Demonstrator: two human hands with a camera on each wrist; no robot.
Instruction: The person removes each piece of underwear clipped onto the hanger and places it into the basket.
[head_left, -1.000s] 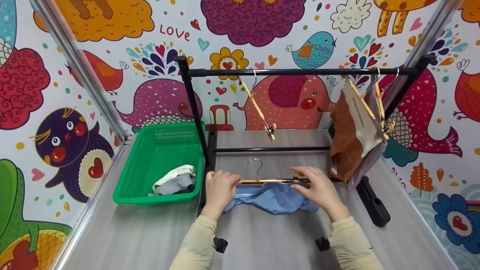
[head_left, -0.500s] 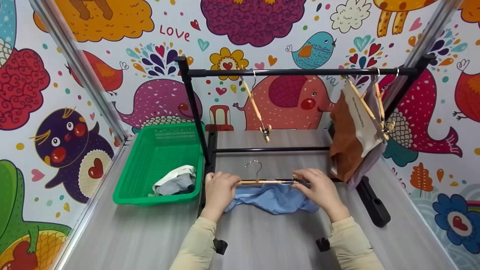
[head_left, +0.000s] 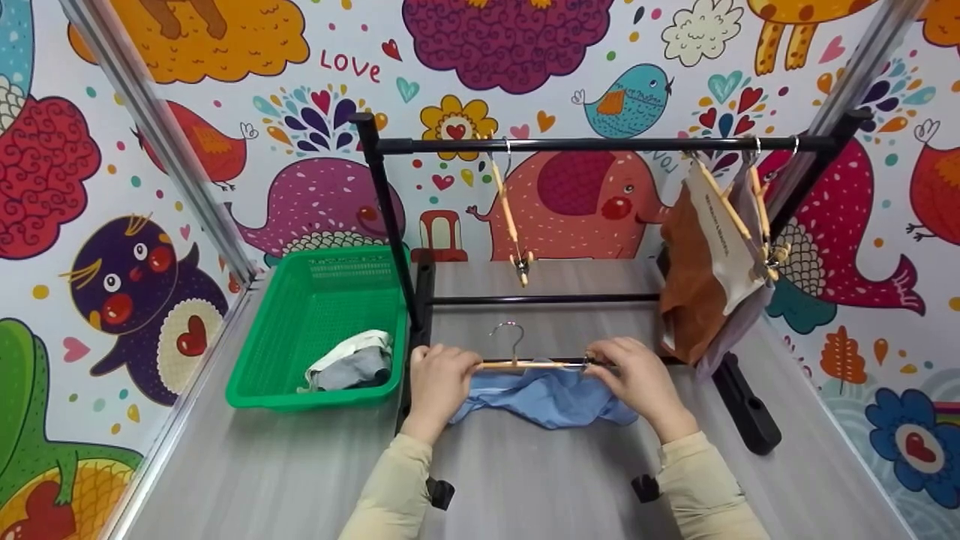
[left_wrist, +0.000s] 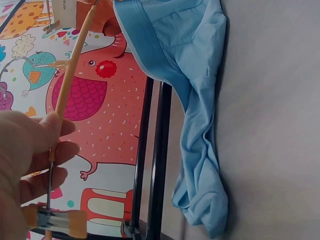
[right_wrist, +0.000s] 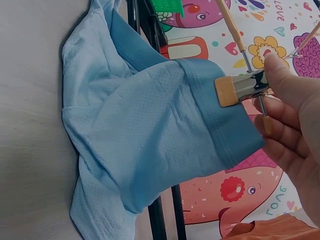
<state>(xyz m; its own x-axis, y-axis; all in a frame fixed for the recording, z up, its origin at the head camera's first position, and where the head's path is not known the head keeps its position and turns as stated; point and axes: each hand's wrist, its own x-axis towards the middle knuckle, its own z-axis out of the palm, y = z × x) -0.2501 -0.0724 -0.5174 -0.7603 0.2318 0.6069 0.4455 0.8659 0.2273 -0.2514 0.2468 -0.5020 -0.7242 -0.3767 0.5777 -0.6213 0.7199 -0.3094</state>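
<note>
My left hand (head_left: 442, 379) grips the left part of a thin wooden clip hanger (head_left: 536, 364), its metal hook pointing up. In the left wrist view, that end's clip (left_wrist: 62, 223) has no cloth in it. My right hand (head_left: 637, 379) pinches the clip (right_wrist: 240, 89) at the hanger's other end, thumb on top and fingers beneath. This clip sits over the waistband of light blue underpants (right_wrist: 145, 120). From there they droop down to the table, with the left part of the waistband (left_wrist: 145, 50) hanging away from the bar.
A black clothes rack (head_left: 600, 145) stands behind my hands. A bare clip hanger (head_left: 506, 199) hangs from its rail, and brown and white cloth items (head_left: 694, 262) hang at the right. The green basket (head_left: 247, 375) at left holds crumpled white and grey clothes (head_left: 356, 364).
The bare hanger on the rail has turned, its near end swinging left. My hands, the held hanger and the blue underpants stay almost in place.
</note>
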